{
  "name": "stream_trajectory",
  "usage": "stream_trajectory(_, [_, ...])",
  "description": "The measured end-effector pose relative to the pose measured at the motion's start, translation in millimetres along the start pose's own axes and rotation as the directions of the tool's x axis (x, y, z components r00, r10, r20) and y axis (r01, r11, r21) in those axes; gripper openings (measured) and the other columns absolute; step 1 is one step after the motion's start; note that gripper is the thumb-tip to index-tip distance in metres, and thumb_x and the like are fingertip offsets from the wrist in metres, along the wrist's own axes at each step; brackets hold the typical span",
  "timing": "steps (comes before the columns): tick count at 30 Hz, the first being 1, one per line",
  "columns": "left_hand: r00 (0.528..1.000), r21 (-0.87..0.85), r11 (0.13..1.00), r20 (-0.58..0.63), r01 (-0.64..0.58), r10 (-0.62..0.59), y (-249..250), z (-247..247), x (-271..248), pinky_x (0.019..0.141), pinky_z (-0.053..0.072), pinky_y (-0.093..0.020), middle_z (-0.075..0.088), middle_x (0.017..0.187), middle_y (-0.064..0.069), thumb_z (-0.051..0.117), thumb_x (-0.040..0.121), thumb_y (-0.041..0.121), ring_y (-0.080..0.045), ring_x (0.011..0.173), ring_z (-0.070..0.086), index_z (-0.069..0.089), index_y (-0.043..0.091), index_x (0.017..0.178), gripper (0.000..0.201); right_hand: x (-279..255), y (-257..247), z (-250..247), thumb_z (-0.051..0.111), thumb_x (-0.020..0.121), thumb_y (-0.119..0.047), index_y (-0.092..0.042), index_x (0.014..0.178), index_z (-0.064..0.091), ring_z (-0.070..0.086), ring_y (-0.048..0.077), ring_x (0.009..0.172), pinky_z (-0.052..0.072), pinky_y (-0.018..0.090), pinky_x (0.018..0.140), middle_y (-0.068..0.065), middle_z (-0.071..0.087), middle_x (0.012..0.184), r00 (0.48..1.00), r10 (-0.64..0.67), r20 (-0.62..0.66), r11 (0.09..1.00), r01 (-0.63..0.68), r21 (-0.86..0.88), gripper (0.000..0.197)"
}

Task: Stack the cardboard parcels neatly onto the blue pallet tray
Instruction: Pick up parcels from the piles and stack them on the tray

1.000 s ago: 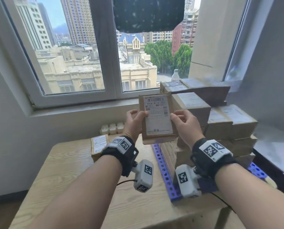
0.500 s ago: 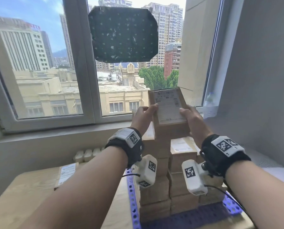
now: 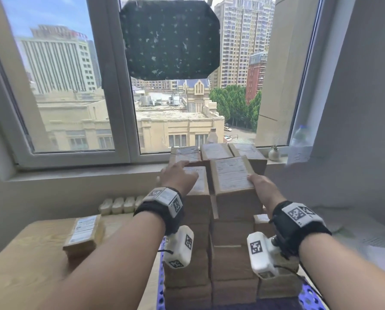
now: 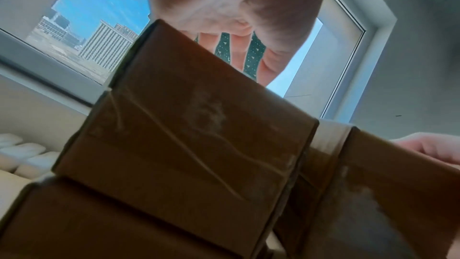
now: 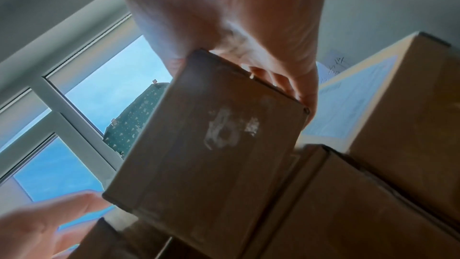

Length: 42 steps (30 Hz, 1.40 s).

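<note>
A tall stack of cardboard parcels (image 3: 229, 249) stands on the blue pallet tray (image 3: 309, 298). On top of its right front column lies a labelled parcel (image 3: 230, 176), slightly tilted and proud of its neighbours. My right hand (image 3: 253, 179) grips that labelled parcel (image 5: 209, 145) at its near right edge, thumb on one side and fingers on the other. My left hand (image 3: 182, 172) lies flat with straight, spread fingers (image 4: 236, 50) on the top parcel (image 4: 194, 125) of the left column and holds nothing.
One loose labelled parcel (image 3: 84, 233) lies on the wooden table (image 3: 30, 260) to the left. A row of small white packs (image 3: 119, 204) sits against the wall. A bottle (image 3: 212, 136) and a small vase (image 3: 273, 153) stand on the sill behind the stack.
The labelled parcel came down from in front of the window onto the top of the stack. My left hand let go of it and moved onto the neighbouring parcel.
</note>
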State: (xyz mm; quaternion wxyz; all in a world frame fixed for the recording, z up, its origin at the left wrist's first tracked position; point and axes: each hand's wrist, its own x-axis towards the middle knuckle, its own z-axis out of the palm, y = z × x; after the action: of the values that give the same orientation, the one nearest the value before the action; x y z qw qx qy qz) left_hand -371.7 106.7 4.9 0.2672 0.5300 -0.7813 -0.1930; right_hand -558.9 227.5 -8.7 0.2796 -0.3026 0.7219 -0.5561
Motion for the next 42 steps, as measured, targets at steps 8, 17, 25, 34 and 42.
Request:
stream_trajectory(8, [0.992, 0.031, 0.995, 0.075, 0.095, -0.097, 2, 6, -4, 0.110, 0.039, -0.042, 0.054, 0.141, -0.002, 0.060, 0.079, 0.044, -0.025, 0.131, 0.046, 0.059, 0.035, 0.129, 0.051, -2, -11, 3, 0.041, 0.101, -0.031, -0.001, 0.127, 0.053, 0.051, 0.031, 0.111, 0.044, 0.037, 0.088, 0.010, 0.048, 0.109, 0.998, 0.065, 0.020, 0.982, -0.060, -0.177, 0.041])
stream_trajectory(17, [0.994, 0.032, 0.996, 0.058, 0.086, -0.087, 1, 5, -4, 0.111, 0.038, -0.038, 0.056, 0.139, 0.001, 0.059, 0.083, 0.042, -0.022, 0.129, 0.049, 0.062, 0.035, 0.125, 0.043, -1, -15, 8, 0.041, 0.098, -0.036, -0.013, 0.126, 0.055, 0.050, 0.027, 0.107, 0.039, 0.034, 0.092, 0.010, 0.058, 0.124, 0.996, -0.081, 0.034, 0.930, 0.088, -0.357, 0.038])
stream_trajectory(25, [0.998, 0.055, 0.997, 0.008, 0.055, -0.056, -7, -21, -7, 0.107, 0.040, -0.036, 0.058, 0.137, 0.000, 0.054, 0.090, 0.041, -0.023, 0.126, 0.051, 0.062, 0.029, 0.127, 0.039, -30, -62, 44, 0.048, 0.096, -0.032, -0.020, 0.137, 0.051, 0.051, 0.026, 0.125, 0.041, 0.038, 0.103, 0.006, 0.053, 0.139, 0.869, -0.483, 0.102, 0.684, 0.448, -0.577, 0.043])
stream_trajectory(34, [0.987, 0.074, 0.986, -0.071, 0.148, -0.143, -78, -76, -7, 0.107, 0.041, -0.039, 0.053, 0.140, -0.001, 0.052, 0.092, 0.036, -0.022, 0.129, 0.048, 0.058, 0.028, 0.129, 0.038, -62, -96, 150, 0.048, 0.095, -0.028, -0.015, 0.134, 0.051, 0.053, 0.026, 0.116, 0.042, 0.033, 0.094, 0.009, 0.055, 0.132, 0.796, -0.471, 0.381, 0.570, 0.604, -0.557, 0.041])
stream_trajectory(42, [0.970, 0.063, 0.970, -0.085, 0.235, -0.229, -185, -131, 18, 0.102, 0.041, -0.033, 0.056, 0.136, 0.000, 0.052, 0.092, 0.036, -0.022, 0.126, 0.051, 0.057, 0.028, 0.129, 0.037, -69, -100, 275, 0.048, 0.097, -0.028, -0.016, 0.136, 0.052, 0.052, 0.022, 0.123, 0.036, 0.035, 0.105, 0.004, 0.056, 0.135, 0.785, -0.390, 0.481, 0.539, 0.619, -0.572, 0.041])
